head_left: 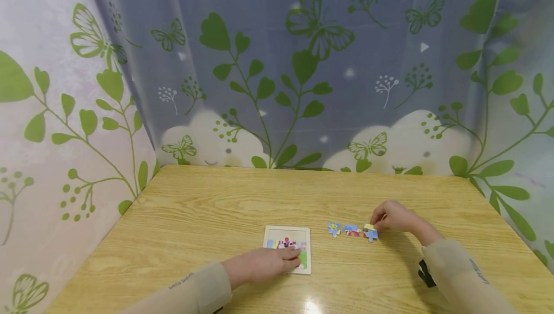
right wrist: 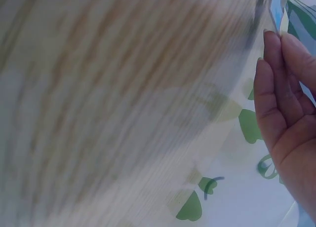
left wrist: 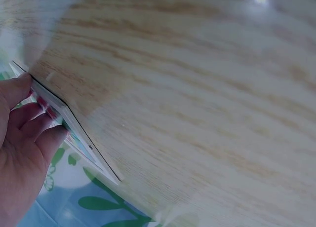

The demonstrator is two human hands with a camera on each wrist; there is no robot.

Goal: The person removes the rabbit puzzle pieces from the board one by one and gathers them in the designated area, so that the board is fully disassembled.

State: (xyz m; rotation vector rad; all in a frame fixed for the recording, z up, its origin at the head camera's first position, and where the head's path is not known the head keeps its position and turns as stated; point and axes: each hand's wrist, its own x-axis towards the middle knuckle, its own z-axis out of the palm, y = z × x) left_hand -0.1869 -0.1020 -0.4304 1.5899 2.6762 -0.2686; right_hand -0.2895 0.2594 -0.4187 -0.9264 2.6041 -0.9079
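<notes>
A small square jigsaw tray (head_left: 308,251) with a pale raised rim lies on the wooden table, its lower part filled with colourful pieces. My left hand (head_left: 268,261) rests across its lower half, fingers touching the pieces and hiding some of the picture. In the left wrist view, the fingers (left wrist: 37,121) lie over the tray's face. To the right of the tray, my right hand (head_left: 395,217) pinches a blue and yellow puzzle piece (head_left: 371,233) between thumb and forefinger. Just left of it are a blue and red piece (head_left: 351,231) and a blue piece with a yellow figure (head_left: 333,228).
The wooden table (head_left: 225,198) reaches back to a blue curtain (head_left: 268,64) printed with green leaves and butterflies. Pale printed cloth hangs along both sides. A black object (head_left: 426,274) shows under the right sleeve.
</notes>
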